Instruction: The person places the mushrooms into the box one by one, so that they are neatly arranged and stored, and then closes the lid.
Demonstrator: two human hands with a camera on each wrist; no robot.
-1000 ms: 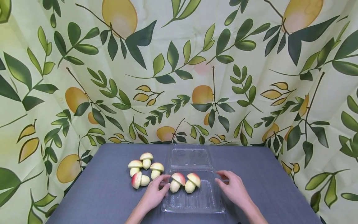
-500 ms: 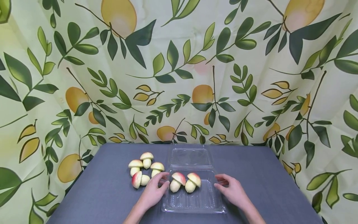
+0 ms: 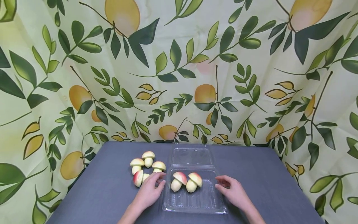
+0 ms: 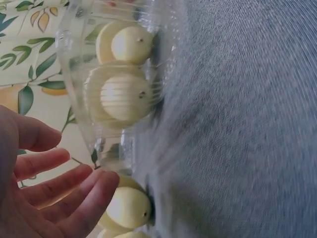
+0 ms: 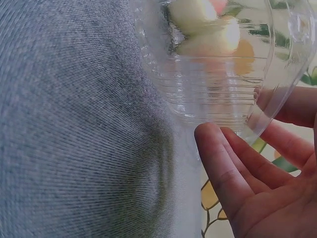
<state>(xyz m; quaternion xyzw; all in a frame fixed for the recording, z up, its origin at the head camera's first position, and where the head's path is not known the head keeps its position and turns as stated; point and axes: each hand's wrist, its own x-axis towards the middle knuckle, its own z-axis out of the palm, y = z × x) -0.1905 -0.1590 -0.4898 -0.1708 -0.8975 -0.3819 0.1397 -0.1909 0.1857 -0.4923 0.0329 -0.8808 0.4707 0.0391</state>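
A clear plastic clamshell container (image 3: pixel 194 203) lies on the table with its lid (image 3: pixel 192 156) folded back. Two mushroom-shaped pieces with pale stems and red-tinged caps, a left one (image 3: pixel 179 181) and a right one (image 3: pixel 193 182), sit in its base. My left hand (image 3: pixel 148 191) is just left of the container, fingers loosely extended and holding nothing, near the loose mushroom shapes. At the container's right side, my right hand (image 3: pixel 233 192) has its fingers loosely extended close to the wall (image 5: pixel 218 94); whether they touch it I cannot tell.
Several more mushroom shapes cluster left of the container, among them a far one (image 3: pixel 148 158) and a tipped one (image 3: pixel 138 178). The left hand partly covers the tipped one. A dark grey cloth (image 3: pixel 112 193) covers the table, and a leaf-and-fruit patterned curtain (image 3: pixel 179 102) surrounds it.
My left hand has drawn away from the container's left edge, towards the loose mushroom shapes. The right hand has barely moved, and the container and its mushroom shapes stay in place.
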